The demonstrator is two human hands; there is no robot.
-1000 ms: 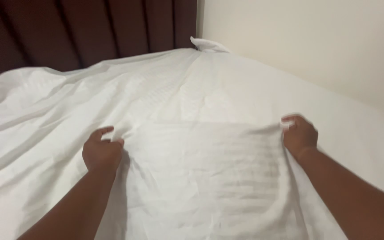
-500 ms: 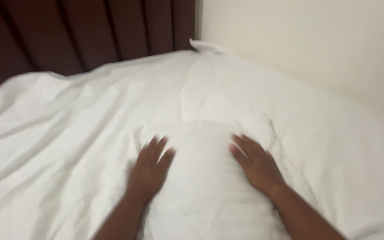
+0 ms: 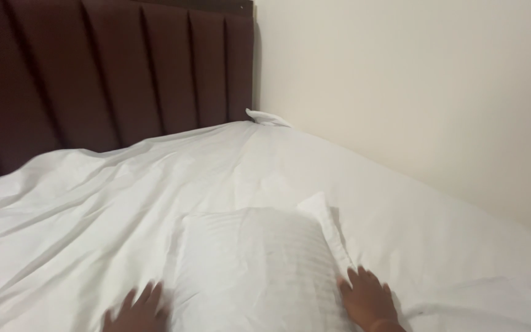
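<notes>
A white pillow (image 3: 259, 264) with faint stripes lies on a white bed sheet (image 3: 93, 209). My left hand (image 3: 135, 310) rests flat at the pillow's near left side, fingers spread, partly cut off by the bottom edge and blurred. At the pillow's near right side lies my right hand (image 3: 367, 300), fingers apart and touching the pillow's edge. Neither hand holds anything. The pillow's far right corner sticks up a little.
A dark brown padded headboard (image 3: 106, 67) stands behind the bed. A cream wall (image 3: 413, 80) runs along the bed's right side. A small white sheet corner (image 3: 265, 117) pokes up where headboard and wall meet. The sheet is wrinkled on the left.
Both hands let go of the pillow's far corners, slid back over it and now lie flat at its near sides. The view has tilted up toward the headboard.
</notes>
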